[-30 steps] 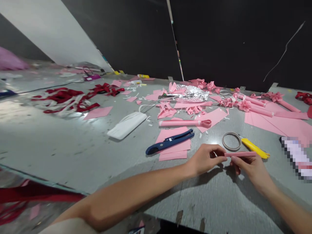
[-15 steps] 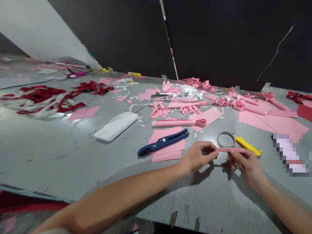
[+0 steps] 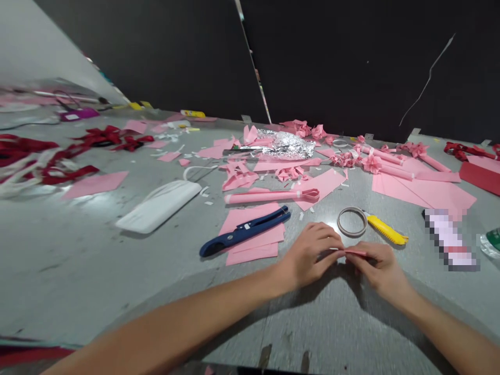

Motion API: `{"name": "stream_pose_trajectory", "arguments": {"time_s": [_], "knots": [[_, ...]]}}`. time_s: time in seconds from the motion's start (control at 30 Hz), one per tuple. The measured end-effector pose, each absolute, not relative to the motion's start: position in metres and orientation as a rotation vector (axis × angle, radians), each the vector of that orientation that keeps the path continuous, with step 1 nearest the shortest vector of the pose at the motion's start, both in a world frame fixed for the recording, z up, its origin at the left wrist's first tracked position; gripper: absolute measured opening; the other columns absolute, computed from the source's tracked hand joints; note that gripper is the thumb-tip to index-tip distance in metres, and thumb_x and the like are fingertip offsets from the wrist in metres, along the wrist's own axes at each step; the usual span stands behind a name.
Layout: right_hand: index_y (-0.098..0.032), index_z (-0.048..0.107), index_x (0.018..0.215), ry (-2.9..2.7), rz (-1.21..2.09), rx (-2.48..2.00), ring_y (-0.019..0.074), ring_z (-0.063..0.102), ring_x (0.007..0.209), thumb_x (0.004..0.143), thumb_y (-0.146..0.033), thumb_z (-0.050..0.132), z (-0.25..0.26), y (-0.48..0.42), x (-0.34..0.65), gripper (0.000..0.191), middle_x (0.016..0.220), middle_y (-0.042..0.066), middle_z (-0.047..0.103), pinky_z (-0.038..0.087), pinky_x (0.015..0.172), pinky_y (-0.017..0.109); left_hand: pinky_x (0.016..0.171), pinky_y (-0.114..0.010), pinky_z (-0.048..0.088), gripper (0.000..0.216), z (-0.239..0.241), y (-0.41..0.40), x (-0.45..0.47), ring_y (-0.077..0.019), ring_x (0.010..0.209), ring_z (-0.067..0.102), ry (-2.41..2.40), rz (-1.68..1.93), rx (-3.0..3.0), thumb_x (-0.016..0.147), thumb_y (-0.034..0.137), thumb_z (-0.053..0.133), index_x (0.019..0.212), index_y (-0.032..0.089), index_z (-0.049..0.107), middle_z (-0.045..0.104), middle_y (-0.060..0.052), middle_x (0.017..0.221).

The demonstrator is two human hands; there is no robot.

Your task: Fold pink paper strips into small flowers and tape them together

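Between my two hands is a narrow pink paper strip, partly covered by fingers. My left hand pinches its left end, and my right hand grips it from the right, fingertips nearly meeting. A roll of tape lies flat just beyond the hands, with a yellow utility knife beside it. Left of my left hand, a dark blue cutting tool with long handles rests across pink paper sheets. Behind it lies a rolled pink paper tube with a looped end.
A white power bank with a cable lies to the left, near red and white ribbons. Crumpled foil and pink paper flowers spread along the black wall. A blurred-out flat object is at the right.
My hands have come closer together on the pink strip, which now shows less of its length. The view has shifted, so the table things appear farther left.
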State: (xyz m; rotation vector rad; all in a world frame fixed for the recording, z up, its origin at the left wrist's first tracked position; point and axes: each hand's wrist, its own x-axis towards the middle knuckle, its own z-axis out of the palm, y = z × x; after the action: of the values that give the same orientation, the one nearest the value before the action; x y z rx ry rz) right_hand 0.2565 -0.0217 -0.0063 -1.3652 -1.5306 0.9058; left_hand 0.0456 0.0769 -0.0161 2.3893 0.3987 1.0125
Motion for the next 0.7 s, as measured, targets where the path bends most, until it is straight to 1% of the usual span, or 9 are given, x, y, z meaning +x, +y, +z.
{"name": "stream_pose_trajectory", "arguments": {"time_s": [0.1, 0.2, 0.27, 0.37, 0.47, 0.53, 0.6, 0.63, 0.7], "knots": [[-0.021, 0.085, 0.09, -1.549, 0.88, -1.4, 0.0174, 0.057, 0.062, 0.104, -0.04, 0.069, -0.005, -0.023, 0.258, 0.028, 0.07, 0.003, 0.069, 0.04, 0.058, 0.032, 0.092, -0.041, 0.048, 0.021, -0.017, 0.078, 0.046, -0.0223, 0.098, 0.073, 0.442, 1.039, 2.412, 0.114, 0.03, 0.061, 0.1, 0.022, 0.076, 0.083, -0.004, 0.098], [-0.021, 0.079, 0.078, -1.606, 0.841, -1.378, 0.0176, 0.056, 0.061, 0.11, -0.04, 0.063, -0.005, -0.022, 0.262, 0.04, 0.064, 0.002, 0.065, 0.04, 0.058, 0.032, 0.09, -0.041, 0.046, 0.019, -0.014, 0.077, 0.046, -0.0215, 0.093, 0.072, 0.461, 1.066, 2.431, 0.111, 0.025, 0.064, 0.096, 0.021, 0.074, 0.082, -0.003, 0.094], [-0.021, 0.08, 0.08, -1.655, 0.806, -1.33, 0.0177, 0.057, 0.061, 0.112, -0.041, 0.06, -0.005, -0.022, 0.263, 0.043, 0.065, 0.002, 0.065, 0.041, 0.059, 0.033, 0.092, -0.042, 0.045, 0.016, -0.011, 0.073, 0.045, -0.0219, 0.093, 0.072, 0.456, 1.084, 2.489, 0.108, 0.021, 0.065, 0.094, 0.021, 0.072, 0.081, -0.002, 0.093], [-0.023, 0.085, 0.101, -1.74, 0.755, -1.236, 0.0196, 0.066, 0.069, 0.115, -0.038, 0.058, -0.006, -0.023, 0.262, 0.034, 0.079, 0.005, 0.076, 0.048, 0.065, 0.034, 0.099, -0.044, 0.044, 0.009, -0.007, 0.067, 0.044, -0.0231, 0.098, 0.073, 0.443, 1.105, 2.607, 0.106, 0.018, 0.064, 0.103, 0.02, 0.072, 0.082, -0.003, 0.098], [-0.028, 0.086, 0.118, -1.854, 0.694, -1.221, 0.023, 0.074, 0.081, 0.115, -0.033, 0.059, -0.008, -0.023, 0.263, 0.028, 0.096, 0.007, 0.083, 0.054, 0.072, 0.037, 0.099, -0.044, 0.044, 0.014, -0.007, 0.065, 0.043, -0.0224, 0.096, 0.073, 0.43, 1.104, 2.686, 0.105, 0.014, 0.061, 0.109, 0.021, 0.072, 0.082, -0.003, 0.099], [-0.03, 0.084, 0.123, -1.897, 0.572, -1.264, 0.0273, 0.077, 0.091, 0.111, -0.031, 0.065, -0.01, -0.02, 0.268, 0.023, 0.106, 0.009, 0.085, 0.058, 0.08, 0.042, 0.096, -0.043, 0.044, 0.015, -0.009, 0.066, 0.042, -0.0225, 0.095, 0.073, 0.44, 1.107, 2.718, 0.105, 0.013, 0.061, 0.106, 0.021, 0.073, 0.082, -0.003, 0.097], [-0.03, 0.083, 0.127, -1.903, 0.399, -1.322, 0.0326, 0.077, 0.106, 0.108, -0.029, 0.069, -0.014, -0.015, 0.275, 0.024, 0.119, 0.012, 0.084, 0.06, 0.093, 0.05, 0.094, -0.043, 0.044, 0.015, -0.012, 0.067, 0.041, -0.0232, 0.095, 0.072, 0.434, 1.1, 2.773, 0.105, 0.014, 0.061, 0.104, 0.021, 0.073, 0.082, -0.003, 0.097], [-0.029, 0.082, 0.129, -1.903, 0.319, -1.359, 0.0346, 0.075, 0.112, 0.107, -0.027, 0.069, -0.016, -0.012, 0.28, 0.026, 0.124, 0.013, 0.083, 0.059, 0.098, 0.054, 0.094, -0.043, 0.044, 0.015, -0.013, 0.066, 0.042, -0.0232, 0.094, 0.072, 0.416, 1.089, 2.807, 0.106, 0.014, 0.061, 0.103, 0.021, 0.074, 0.082, -0.003, 0.098], [-0.027, 0.081, 0.13, -1.921, 0.204, -1.436, 0.036, 0.074, 0.116, 0.107, -0.022, 0.064, -0.022, -0.006, 0.289, 0.029, 0.128, 0.013, 0.082, 0.058, 0.101, 0.057, 0.096, -0.043, 0.043, 0.017, -0.014, 0.065, 0.042, -0.0226, 0.093, 0.072, 0.363, 1.047, 2.868, 0.106, 0.013, 0.059, 0.105, 0.022, 0.074, 0.082, -0.004, 0.1]]}}
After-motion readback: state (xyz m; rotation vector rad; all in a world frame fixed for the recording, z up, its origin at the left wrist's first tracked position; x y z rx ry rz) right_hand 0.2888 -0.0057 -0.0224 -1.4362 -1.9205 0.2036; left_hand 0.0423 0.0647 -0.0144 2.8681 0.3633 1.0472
